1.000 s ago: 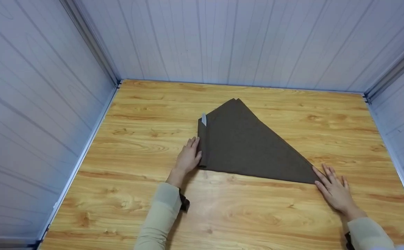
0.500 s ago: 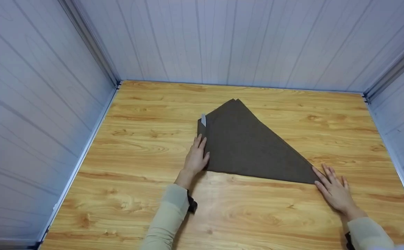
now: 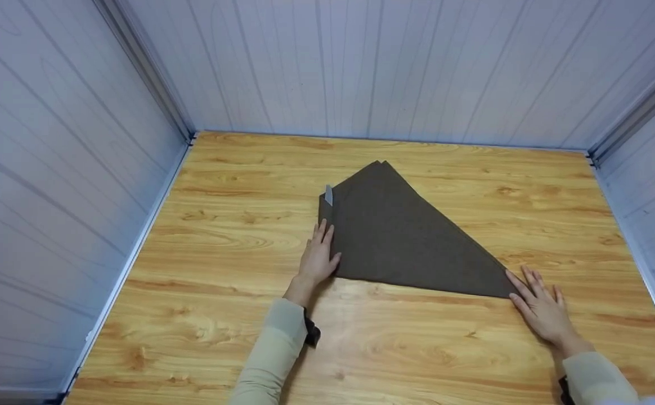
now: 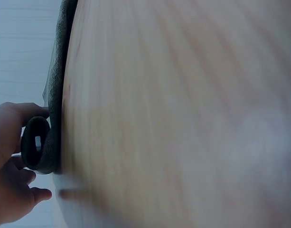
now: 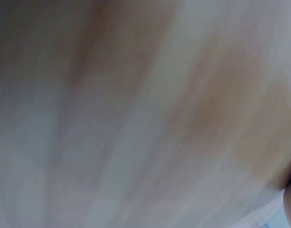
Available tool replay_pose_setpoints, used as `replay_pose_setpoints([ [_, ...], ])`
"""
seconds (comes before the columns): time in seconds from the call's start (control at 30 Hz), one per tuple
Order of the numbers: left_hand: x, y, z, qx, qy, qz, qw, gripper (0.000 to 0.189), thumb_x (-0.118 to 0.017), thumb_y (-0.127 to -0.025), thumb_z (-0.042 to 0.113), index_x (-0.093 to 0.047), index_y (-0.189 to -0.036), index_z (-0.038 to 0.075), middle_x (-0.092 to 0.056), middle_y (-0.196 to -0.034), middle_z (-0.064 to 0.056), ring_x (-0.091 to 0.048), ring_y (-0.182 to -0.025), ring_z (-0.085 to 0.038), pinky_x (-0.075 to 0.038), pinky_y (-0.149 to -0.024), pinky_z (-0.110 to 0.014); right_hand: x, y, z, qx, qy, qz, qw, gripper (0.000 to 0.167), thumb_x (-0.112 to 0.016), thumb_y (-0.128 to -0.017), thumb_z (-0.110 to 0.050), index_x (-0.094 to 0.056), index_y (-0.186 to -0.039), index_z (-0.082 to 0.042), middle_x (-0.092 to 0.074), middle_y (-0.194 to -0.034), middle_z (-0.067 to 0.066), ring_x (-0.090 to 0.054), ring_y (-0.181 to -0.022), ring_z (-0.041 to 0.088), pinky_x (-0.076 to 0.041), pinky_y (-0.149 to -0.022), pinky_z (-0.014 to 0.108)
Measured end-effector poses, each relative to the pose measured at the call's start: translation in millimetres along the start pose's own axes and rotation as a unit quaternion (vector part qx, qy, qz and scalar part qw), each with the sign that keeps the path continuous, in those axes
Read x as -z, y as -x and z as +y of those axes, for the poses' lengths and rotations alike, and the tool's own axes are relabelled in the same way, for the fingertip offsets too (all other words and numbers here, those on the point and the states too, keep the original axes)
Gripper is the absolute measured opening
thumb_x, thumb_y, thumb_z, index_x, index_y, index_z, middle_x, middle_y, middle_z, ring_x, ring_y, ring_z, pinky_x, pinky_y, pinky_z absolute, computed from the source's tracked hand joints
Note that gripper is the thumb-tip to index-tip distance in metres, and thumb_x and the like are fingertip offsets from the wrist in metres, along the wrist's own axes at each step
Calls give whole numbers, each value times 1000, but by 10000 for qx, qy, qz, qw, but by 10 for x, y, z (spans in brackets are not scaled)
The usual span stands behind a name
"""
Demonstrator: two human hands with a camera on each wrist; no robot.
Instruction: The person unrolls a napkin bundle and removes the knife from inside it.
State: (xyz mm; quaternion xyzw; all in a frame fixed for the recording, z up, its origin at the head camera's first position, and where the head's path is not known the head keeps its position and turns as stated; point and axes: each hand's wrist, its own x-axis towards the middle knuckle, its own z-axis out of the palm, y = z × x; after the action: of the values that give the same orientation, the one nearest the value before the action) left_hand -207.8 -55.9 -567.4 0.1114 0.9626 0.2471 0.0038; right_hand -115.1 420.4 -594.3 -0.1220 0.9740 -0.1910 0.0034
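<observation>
A dark brown cloth (image 3: 406, 236), folded into a pointed shape, lies on the wood-grain surface. Its left edge is rolled into a narrow tube (image 4: 35, 147), and a pale grey blade-shaped tip (image 3: 328, 195) pokes out of the far end. In the left wrist view a small light piece (image 4: 38, 143) shows inside the tube's near opening. My left hand (image 3: 317, 260) lies over the roll, fingers extended along it and thumb on its right side. My right hand (image 3: 546, 315) rests with spread, straight fingers at the cloth's right corner.
Pale panelled walls (image 3: 350, 67) with grey lines enclose the wood-grain surface (image 3: 209, 337) at the back, left and right. A dark strap device (image 3: 312, 332) sits at the left wrist. The right wrist view shows mostly blurred surface.
My left hand has shifted slightly right, from the roll's outer side onto its top, and then stayed there. The roll's position has hardly changed. My right hand has kept its place.
</observation>
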Motion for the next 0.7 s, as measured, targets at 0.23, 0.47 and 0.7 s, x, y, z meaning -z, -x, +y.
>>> replay_pose_setpoints([
  [0.23, 39, 19, -61, 59, 105, -92, 9999, 64, -59, -84, 21, -28, -138, 2, -16, -145, -16, -13, -132, -31, -23, -99, -50, 3, 7, 1, 4, 2, -26, 10000, 50, -38, -95, -32, -21, -142, -26, -6, -148, 11, 2, -133, 30, 11, -92, 63],
  [0.47, 86, 18, -113, 191, 169, -277, 9993, 65, -57, -85, 21, -26, -139, 4, -16, -145, -14, -12, -132, -29, -21, -101, -49, 4, 4, -1, -6, -27, -96, 9999, 50, -37, -95, -33, -20, -142, -26, -3, -148, 9, 4, -133, 29, 12, -92, 63],
  [0.7, 144, 38, -153, 285, 195, -355, 9988, 63, -52, -88, 23, -23, -141, 6, -17, -145, -13, -12, -132, -29, -19, -102, -47, 0, 2, -2, -24, -18, -116, 9999, 51, -37, -95, -34, -20, -142, -27, -4, -148, 10, 4, -133, 29, 13, -92, 63],
])
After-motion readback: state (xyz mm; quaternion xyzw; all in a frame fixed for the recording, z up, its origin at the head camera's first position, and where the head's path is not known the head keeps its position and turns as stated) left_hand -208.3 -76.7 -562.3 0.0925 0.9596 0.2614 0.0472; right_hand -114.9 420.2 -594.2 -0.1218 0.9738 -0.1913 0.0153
